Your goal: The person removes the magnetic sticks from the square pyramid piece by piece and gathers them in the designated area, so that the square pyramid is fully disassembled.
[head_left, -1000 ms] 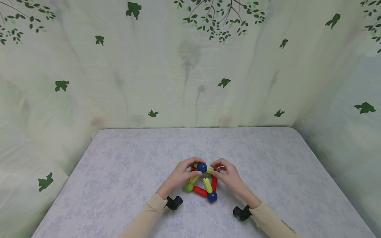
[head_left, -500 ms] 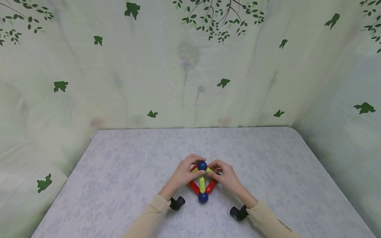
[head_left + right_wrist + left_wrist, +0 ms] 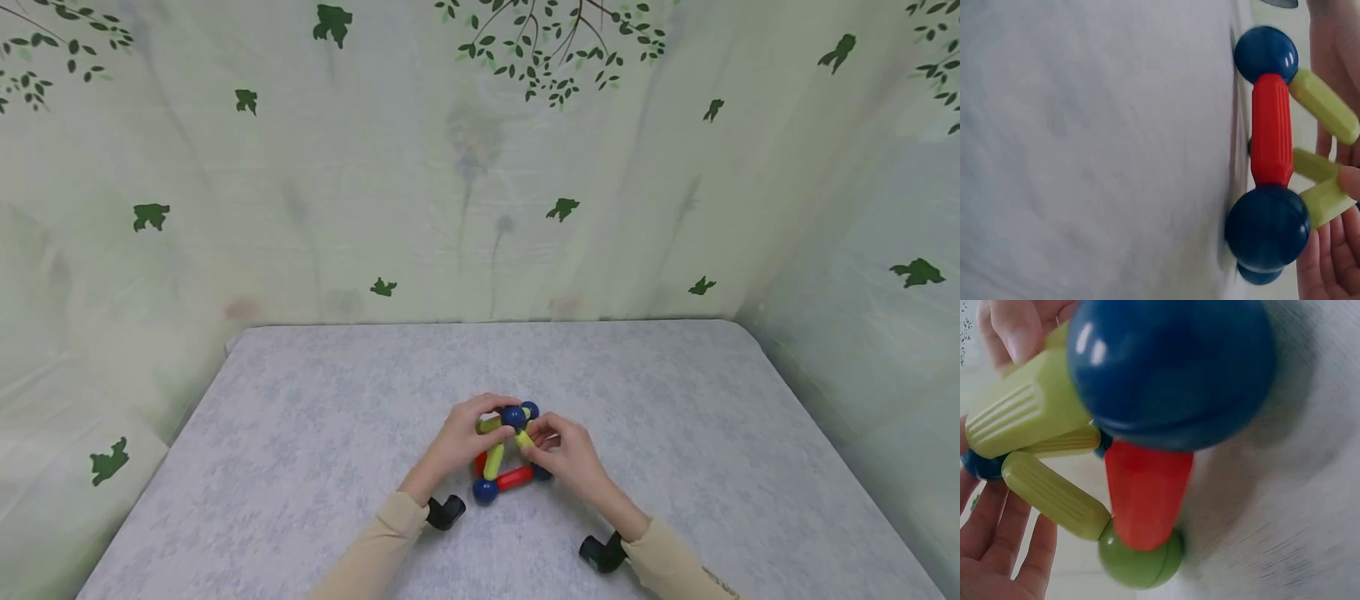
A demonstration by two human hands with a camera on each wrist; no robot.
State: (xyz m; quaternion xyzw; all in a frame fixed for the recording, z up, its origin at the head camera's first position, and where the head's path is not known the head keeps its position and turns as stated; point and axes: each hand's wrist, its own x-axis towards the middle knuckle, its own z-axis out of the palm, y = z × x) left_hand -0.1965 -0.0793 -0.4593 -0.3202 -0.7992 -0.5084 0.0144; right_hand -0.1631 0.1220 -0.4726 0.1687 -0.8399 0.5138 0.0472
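Observation:
A frame of magnetic rods and balls stands in the middle of the table. In the head view my left hand [image 3: 456, 443] holds the top blue ball [image 3: 513, 417] between fingers and thumb. My right hand [image 3: 567, 452] pinches a yellow-green rod [image 3: 524, 439] just below that ball. Another yellow-green rod [image 3: 494, 461] slants up from the front blue ball [image 3: 485, 491]. A red rod [image 3: 515, 477] joins this front ball to a blue ball [image 3: 542, 473] partly behind my right hand. A green ball [image 3: 1141, 556] shows at another lower corner in the left wrist view.
The grey mottled table [image 3: 337, 383] extends around the frame. Behind it hangs a pale curtain [image 3: 420, 183] with leaf prints. Black wrist cameras [image 3: 446, 512] sit at both cuffs, close over the table.
The frame has turned, its front blue corner ball swinging to the left. A blue ball now shows behind the top one. My left hand keeps its hold on the top ball.

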